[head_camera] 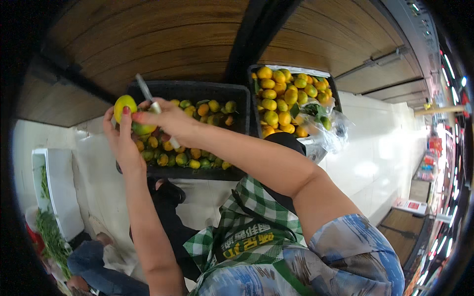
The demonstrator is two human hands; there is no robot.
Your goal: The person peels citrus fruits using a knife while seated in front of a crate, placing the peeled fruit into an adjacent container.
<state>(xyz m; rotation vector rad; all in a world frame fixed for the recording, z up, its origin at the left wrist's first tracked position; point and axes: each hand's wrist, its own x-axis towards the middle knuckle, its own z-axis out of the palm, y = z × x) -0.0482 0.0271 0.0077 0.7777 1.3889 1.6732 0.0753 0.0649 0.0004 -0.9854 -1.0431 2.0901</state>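
Observation:
My left hand holds a yellow-green citrus fruit between thumb and fingers. Just below it is a greener citrus fruit, partly covered by fingers; which hand supports it I cannot tell. My right hand grips a slim tool, apparently a knife, with a pale handle; its metal end points up and left, away from the fruit. Both hands are over a black plastic crate with many small green and orange citrus fruits in it, some leafy and partly hidden by my arms.
A second black crate, heaped with orange citrus fruits, stands to the right. A clear plastic bag with leaves lies on its corner. Wooden panels rise behind. At left are a white box, leafy greens and a crouching person.

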